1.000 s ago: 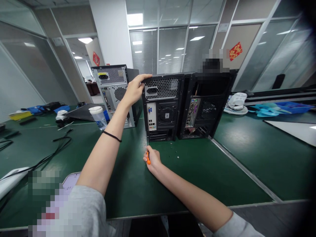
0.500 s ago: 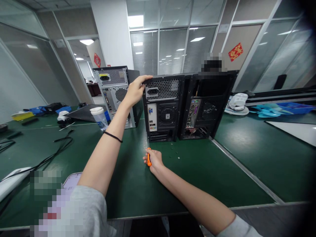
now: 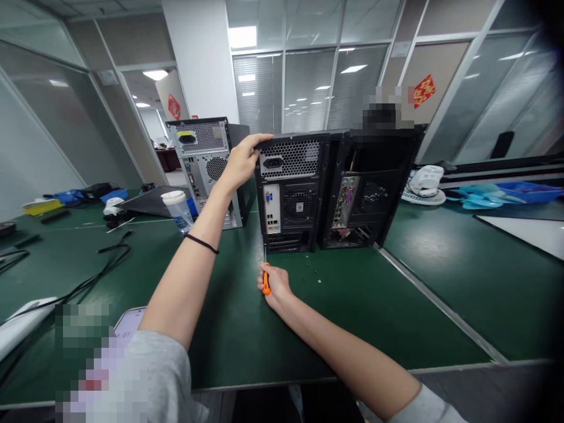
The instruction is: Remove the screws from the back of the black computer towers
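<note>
A black desktop computer case (image 3: 291, 194) stands upright with its back panel facing me. My left hand (image 3: 243, 161) grips its top left corner, fingers laid over the top edge and the thumb lower down. Below the case, my right hand (image 3: 277, 283) is wrapped round the orange handle of a screwdriver (image 3: 266, 281). The thin shaft points up at the case's lower left corner, where its tip seems to meet the edge; a screw there is too small to make out. Several tiny screws (image 3: 319, 281) lie on the green table (image 3: 238, 329) to the right of that hand.
An opened black case (image 3: 374, 200) stands close on the right, and a silver-backed case (image 3: 205, 170) behind on the left. Nearby are a lidded cup (image 3: 177, 210), black cables (image 3: 103, 270) and a phone (image 3: 130, 320). A person's blurred head (image 3: 381, 117) shows behind the cases.
My right hand has shifted very slightly, its fingers turning a little round the screwdriver handle. The left hand and the case stay in place.
</note>
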{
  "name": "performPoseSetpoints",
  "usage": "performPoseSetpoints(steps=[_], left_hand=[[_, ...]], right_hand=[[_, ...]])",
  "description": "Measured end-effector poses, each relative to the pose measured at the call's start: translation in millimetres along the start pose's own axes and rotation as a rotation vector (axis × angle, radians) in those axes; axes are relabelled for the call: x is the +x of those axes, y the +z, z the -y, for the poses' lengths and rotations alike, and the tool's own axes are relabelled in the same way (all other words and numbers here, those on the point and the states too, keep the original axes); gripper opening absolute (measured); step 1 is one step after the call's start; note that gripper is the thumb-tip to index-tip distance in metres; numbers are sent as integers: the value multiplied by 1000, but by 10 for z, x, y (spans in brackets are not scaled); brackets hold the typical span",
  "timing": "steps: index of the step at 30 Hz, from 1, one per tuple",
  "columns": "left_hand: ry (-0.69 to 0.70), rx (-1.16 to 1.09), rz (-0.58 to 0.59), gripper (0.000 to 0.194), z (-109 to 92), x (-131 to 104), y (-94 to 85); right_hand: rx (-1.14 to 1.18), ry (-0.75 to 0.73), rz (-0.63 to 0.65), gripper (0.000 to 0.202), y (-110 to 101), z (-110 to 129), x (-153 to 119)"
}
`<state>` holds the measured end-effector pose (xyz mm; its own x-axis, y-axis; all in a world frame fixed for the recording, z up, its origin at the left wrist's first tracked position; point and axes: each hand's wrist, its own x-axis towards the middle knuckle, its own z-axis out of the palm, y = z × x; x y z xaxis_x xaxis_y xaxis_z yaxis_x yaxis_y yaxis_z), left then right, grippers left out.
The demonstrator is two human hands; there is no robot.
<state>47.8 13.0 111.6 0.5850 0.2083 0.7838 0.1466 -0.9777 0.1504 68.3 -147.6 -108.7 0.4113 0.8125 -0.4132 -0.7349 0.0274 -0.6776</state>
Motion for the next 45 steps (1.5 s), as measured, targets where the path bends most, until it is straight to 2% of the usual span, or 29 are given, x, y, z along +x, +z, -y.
performPoseSetpoints(steps=[12, 27, 34, 45], left_hand=[[-35, 8, -6, 47, -95, -6, -30], [10, 11, -19, 48, -48, -1, -14], [-23, -14, -12, 49, -51, 0, -19], [-12, 7, -27, 46, -61, -6, -16]], right_hand=[[56, 83, 44, 23, -6, 27, -39], [31, 115, 41, 24, 7, 19, -39], [32, 134, 41, 30, 22, 39, -54], [46, 220, 74, 31, 24, 39, -50]])
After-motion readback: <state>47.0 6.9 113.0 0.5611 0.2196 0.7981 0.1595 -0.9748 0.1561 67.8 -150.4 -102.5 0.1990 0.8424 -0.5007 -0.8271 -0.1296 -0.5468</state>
